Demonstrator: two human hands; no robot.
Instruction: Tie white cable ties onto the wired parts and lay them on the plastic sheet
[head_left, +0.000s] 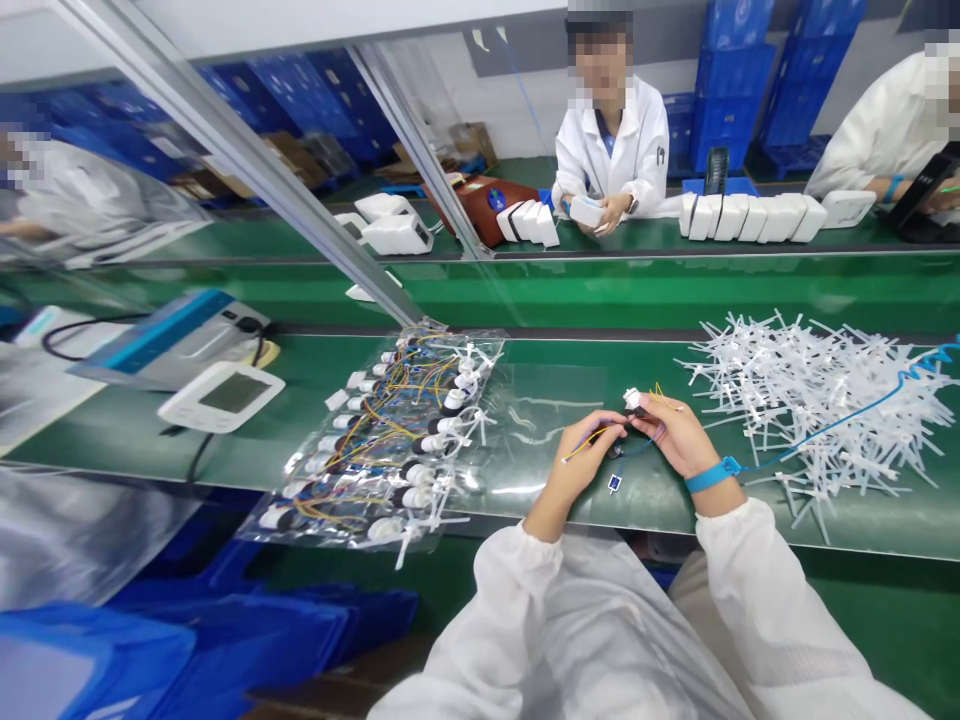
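Head: left hand (581,462) (right hand (675,438) too) pinches wires (606,433).

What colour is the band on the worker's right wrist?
Blue: the wristband by the right hand shows best in the head view.

No legible txt anywhere in frame. Blue crates (739,20), upper right: round white mark, too blurred to read. White device w/ screen (221,396), left-centre: grey display, nothing legible. Red case (495,205), upper centre: blue sticker, unreadable.
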